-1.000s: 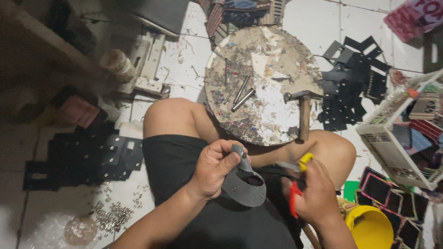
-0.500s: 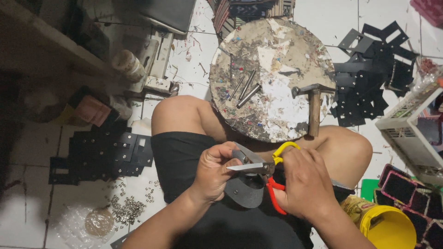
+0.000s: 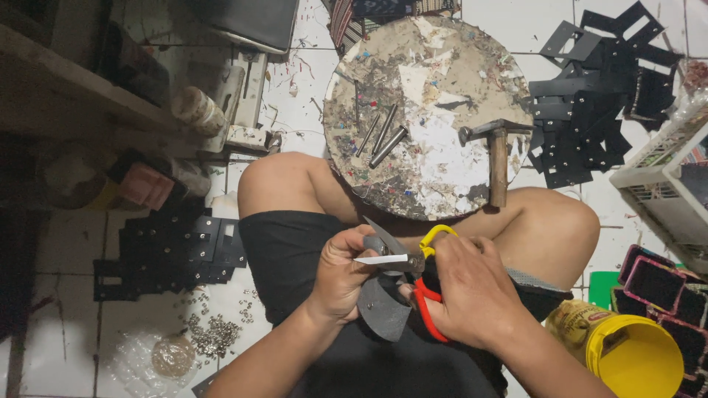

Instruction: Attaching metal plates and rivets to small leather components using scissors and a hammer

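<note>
Head view: right hand (image 3: 472, 291) works scissors (image 3: 413, 276); left hand (image 3: 343, 276) pinches grey piece (image 3: 383, 306).

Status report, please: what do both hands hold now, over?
Right hand grips scissors, blades open. Left hand pinches grey sheet piece between the blades. Nothing blocks the hands; hammer lies apart on round board.

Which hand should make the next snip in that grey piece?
Right. The right hand already works the scissors, blades open at the grey piece. The left hand is busy pinching that piece.
</note>
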